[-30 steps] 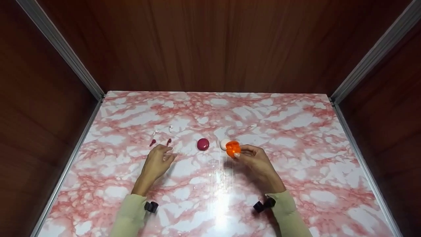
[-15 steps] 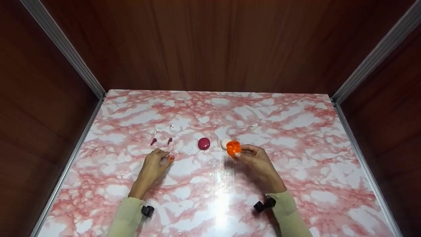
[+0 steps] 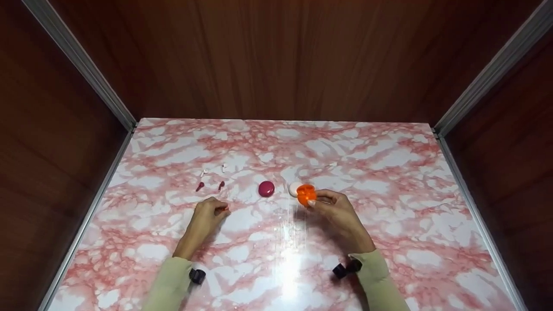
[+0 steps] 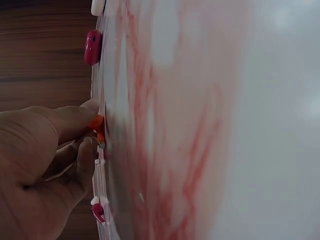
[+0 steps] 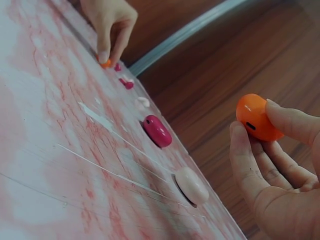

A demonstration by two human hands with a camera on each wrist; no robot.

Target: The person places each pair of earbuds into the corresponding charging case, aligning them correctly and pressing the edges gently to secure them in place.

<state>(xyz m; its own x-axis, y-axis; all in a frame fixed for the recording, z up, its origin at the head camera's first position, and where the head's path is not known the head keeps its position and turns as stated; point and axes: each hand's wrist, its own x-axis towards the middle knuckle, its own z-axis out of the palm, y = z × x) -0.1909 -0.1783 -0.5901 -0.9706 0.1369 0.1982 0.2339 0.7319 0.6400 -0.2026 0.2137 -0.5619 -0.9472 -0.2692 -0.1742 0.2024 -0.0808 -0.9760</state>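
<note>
Over marbled tabletop [image 3: 389, 194], hands [image 3: 205, 218] [image 3: 339, 212] with grips on orange earbud [image 4: 98, 124] and glossy rounded case [image 5: 253, 108].

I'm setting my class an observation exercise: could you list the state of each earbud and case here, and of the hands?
Orange earbud case: open, held up
Right grip: holding the orange earbud case
Magenta earbud case: closed, on the table
White earbud case: closed, on the table
Orange earbud: pinched
Left grip: pinching the orange earbud
Two magenta earbuds: loose on the table
Two white earbuds: loose on the table

Free lane between left hand [image 3: 206, 217] and orange case [image 3: 306, 197] — crimson case [image 3: 266, 188] just beyond it
</note>
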